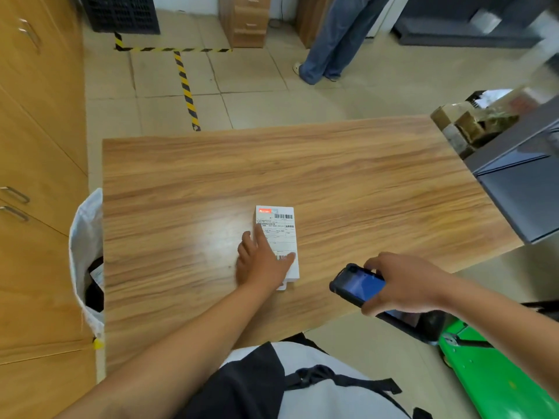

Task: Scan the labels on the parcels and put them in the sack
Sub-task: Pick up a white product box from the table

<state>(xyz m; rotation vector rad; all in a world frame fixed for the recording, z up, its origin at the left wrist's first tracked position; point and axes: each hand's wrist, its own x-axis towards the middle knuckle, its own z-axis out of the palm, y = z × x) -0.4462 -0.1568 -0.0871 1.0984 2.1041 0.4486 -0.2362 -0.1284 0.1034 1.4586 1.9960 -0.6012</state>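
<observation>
A small white parcel [279, 225] with a shipping label and barcodes on top lies flat on the wooden table [332, 164]. My left hand [260, 261] rests on the parcel's near left part, fingers spread over the label. To the right, my right hand [405, 285] grips a black handheld scanner [358, 285] with a lit blue screen, held above the table's near edge and apart from the parcel. A white sack [84, 252] hangs open at the table's left edge, with dark items inside.
Wooden cabinets [36, 146] line the left wall. A grey bin [520, 182] and cardboard parcels [462, 125] sit at the table's right end. A green cart [496, 376] stands at lower right. A person's legs [335, 40] stand beyond, near yellow-black floor tape [184, 83].
</observation>
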